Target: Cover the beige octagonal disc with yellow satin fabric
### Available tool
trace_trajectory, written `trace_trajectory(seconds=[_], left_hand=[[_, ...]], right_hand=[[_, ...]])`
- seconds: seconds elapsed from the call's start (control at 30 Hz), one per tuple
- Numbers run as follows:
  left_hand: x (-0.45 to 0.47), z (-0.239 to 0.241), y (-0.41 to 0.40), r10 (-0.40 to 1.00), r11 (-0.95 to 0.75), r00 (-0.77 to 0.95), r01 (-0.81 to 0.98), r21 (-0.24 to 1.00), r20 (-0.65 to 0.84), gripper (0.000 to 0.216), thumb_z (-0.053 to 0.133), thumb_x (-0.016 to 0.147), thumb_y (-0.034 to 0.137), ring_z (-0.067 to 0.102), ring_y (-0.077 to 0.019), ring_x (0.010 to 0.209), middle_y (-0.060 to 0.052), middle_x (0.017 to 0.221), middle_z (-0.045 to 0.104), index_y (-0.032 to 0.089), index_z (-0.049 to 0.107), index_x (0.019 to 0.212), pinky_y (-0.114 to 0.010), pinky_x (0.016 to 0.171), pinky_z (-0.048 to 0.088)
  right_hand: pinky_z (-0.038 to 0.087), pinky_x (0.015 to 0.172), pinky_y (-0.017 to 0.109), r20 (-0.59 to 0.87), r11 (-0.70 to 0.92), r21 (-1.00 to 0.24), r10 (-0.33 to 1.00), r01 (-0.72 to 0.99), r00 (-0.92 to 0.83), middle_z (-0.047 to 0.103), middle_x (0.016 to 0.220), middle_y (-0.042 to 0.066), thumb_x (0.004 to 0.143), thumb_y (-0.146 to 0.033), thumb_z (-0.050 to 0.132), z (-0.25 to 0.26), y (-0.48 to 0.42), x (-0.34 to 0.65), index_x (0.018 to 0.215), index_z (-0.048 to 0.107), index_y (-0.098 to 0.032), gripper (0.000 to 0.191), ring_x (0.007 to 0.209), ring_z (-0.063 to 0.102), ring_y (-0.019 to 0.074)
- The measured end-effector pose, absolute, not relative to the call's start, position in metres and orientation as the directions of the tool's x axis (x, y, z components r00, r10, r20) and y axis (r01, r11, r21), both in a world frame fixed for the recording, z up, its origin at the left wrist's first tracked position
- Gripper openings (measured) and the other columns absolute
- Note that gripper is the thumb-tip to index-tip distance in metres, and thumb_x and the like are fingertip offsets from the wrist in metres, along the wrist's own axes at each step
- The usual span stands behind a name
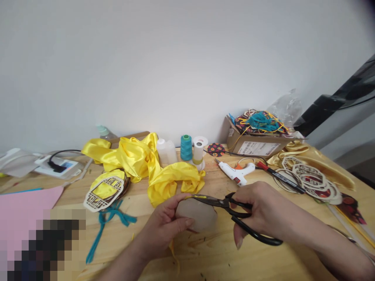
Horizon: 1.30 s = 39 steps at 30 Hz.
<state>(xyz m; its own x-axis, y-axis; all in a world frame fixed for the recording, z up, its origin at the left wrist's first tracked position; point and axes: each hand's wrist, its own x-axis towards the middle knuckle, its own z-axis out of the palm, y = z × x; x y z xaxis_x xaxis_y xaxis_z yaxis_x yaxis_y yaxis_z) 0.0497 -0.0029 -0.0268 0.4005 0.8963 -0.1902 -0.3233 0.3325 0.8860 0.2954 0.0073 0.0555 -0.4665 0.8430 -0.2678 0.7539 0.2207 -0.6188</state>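
My left hand (164, 226) is closed around a pale, rounded flat piece (199, 216) with a strip of yellow fabric along its top edge. My right hand (263, 214) grips black scissors (234, 212) by the handles. The blades point left and meet the upper edge of the pale piece. Just behind both hands lies a crumpled length of yellow satin cloth (146, 166) on the wooden table (211, 257).
A white glue gun (236, 172), a teal thread spool (186, 147), white bottles (166, 151) and a cardboard box (254, 144) of scraps stand behind. Carved wooden frames (310, 179) lie right, another wooden frame (104, 191) with a teal cord (109, 220) left. Pink paper (23, 207) sits far left.
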Motion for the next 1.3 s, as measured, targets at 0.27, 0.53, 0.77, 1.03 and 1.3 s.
trace_trajectory(seconds=[0.27, 0.53, 0.77, 1.03, 1.3], left_hand=[[0.051, -0.028, -0.003, 0.889, 0.345, 0.416, -0.328, 0.880, -0.194, 0.035, 0.073, 0.068, 0.013, 0.067, -0.0154, 0.077, -0.001, 0.087, 0.074, 0.023, 0.067, 0.101, -0.025, 0.069, 0.054], [0.046, -0.027, 0.001, 0.900, 0.369, 0.398, -0.477, 0.798, -0.179, 0.039, 0.072, 0.067, 0.011, 0.068, -0.0200, 0.076, -0.004, 0.089, 0.073, 0.024, 0.062, 0.103, -0.030, 0.061, 0.057], [0.043, -0.022, 0.004, 0.892, 0.395, 0.424, -0.568, 0.722, -0.155, 0.035, 0.072, 0.067, 0.011, 0.067, -0.0161, 0.064, -0.001, 0.080, 0.071, 0.025, 0.063, 0.098, -0.026, 0.053, 0.057], [0.044, -0.025, 0.003, 0.886, 0.395, 0.442, -0.557, 0.731, -0.142, 0.034, 0.071, 0.068, 0.011, 0.067, -0.0166, 0.065, -0.001, 0.081, 0.072, 0.026, 0.063, 0.098, -0.027, 0.055, 0.057], [0.049, -0.029, -0.001, 0.876, 0.366, 0.445, -0.367, 0.856, -0.184, 0.035, 0.073, 0.068, 0.012, 0.066, -0.0163, 0.077, -0.003, 0.088, 0.072, 0.022, 0.064, 0.101, -0.026, 0.067, 0.054]], right_hand=[[0.026, 0.047, 0.024, -0.203, 0.299, -0.560, 0.855, 0.773, -0.477, 0.057, 0.051, -0.002, 0.070, -0.041, 0.070, 0.056, 0.007, 0.295, 0.054, 0.062, -0.018, 0.029, 0.050, 0.043, 0.0103], [0.027, 0.047, 0.026, -0.212, 0.164, -0.278, 0.951, 0.947, -0.227, 0.063, 0.059, 0.004, 0.068, -0.062, 0.061, 0.040, 0.013, 0.297, 0.064, 0.065, -0.019, 0.043, 0.053, 0.054, 0.0177], [0.031, 0.051, 0.030, -0.273, 0.225, -0.028, 0.935, 0.974, -0.224, 0.070, 0.075, 0.013, 0.082, -0.042, 0.050, 0.018, -0.005, 0.300, 0.073, 0.067, -0.018, 0.031, 0.065, 0.065, 0.0274], [0.045, 0.069, 0.036, -0.227, 0.197, -0.244, 0.940, 0.949, -0.253, 0.067, 0.084, 0.011, 0.082, -0.020, 0.047, 0.015, -0.010, 0.299, 0.078, 0.064, -0.016, 0.017, 0.078, 0.062, 0.0252], [0.049, 0.078, 0.032, -0.116, 0.011, -0.944, 0.924, 0.331, -0.364, 0.060, 0.118, 0.010, 0.066, -0.042, 0.074, 0.026, 0.003, 0.262, 0.123, 0.054, -0.018, 0.065, 0.097, 0.059, 0.0222]])
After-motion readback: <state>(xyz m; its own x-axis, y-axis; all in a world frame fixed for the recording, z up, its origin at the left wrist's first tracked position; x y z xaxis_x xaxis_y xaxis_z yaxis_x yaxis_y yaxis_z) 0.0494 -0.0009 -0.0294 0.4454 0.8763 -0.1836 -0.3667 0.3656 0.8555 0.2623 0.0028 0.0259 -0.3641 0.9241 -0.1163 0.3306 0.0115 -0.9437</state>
